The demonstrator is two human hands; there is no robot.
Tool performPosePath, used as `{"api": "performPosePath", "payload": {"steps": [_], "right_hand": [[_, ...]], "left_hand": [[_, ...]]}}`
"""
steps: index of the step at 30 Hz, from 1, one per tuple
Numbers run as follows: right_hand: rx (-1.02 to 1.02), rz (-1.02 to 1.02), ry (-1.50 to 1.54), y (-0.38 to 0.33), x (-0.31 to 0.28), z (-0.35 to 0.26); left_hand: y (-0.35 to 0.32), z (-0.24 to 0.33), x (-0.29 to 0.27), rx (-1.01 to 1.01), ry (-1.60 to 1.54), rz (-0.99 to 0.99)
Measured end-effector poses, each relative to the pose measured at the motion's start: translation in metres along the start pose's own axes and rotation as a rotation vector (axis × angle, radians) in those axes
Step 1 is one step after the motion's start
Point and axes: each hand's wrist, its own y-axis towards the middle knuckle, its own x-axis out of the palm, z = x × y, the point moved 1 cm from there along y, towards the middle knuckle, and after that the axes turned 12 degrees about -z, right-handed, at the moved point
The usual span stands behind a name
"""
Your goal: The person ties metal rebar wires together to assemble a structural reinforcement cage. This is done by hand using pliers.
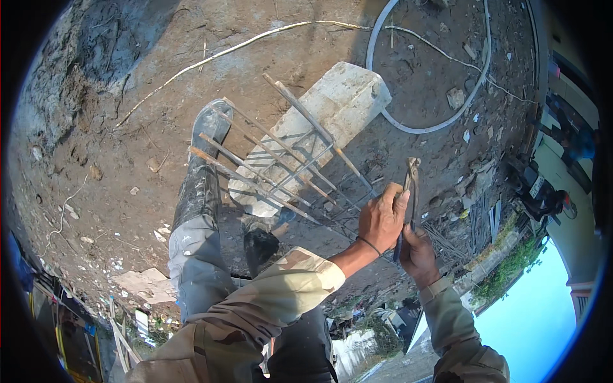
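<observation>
Right now I read it so:
Hands: my left hand (pixel 382 220) and right hand (pixel 418 254), together, clamp rusty metal pincers (pixel 410 185).
Hidden: pincer handles, inside my fists.
Left: rusted rebar cage (pixel 281 163) over a white concrete block (pixel 332 112).

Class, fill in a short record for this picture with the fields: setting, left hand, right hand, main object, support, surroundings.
setting: outdoor dirt ground scattered with debris
left hand: left hand grips the top of the tool
right hand: right hand holds the tool handles lower down
tool: metal pincers, upright
main object: rusty steel rebar cage, lying tilted
support: white concrete block under the cage
surroundings: white hose looped on the ground
</observation>
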Motion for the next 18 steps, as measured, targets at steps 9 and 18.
{"api": "performPosePath", "payload": {"steps": [9,18], "right_hand": [[0.057,-0.051,0.605,-0.091,0.006,0.199],[0.094,-0.285,1.119,-0.128,0.034,0.354]], "left_hand": [[-0.108,-0.114,0.011,0.079,0.673,-0.517],[-0.203,-0.163,-0.001,0.118,0.918,-0.586]]}}
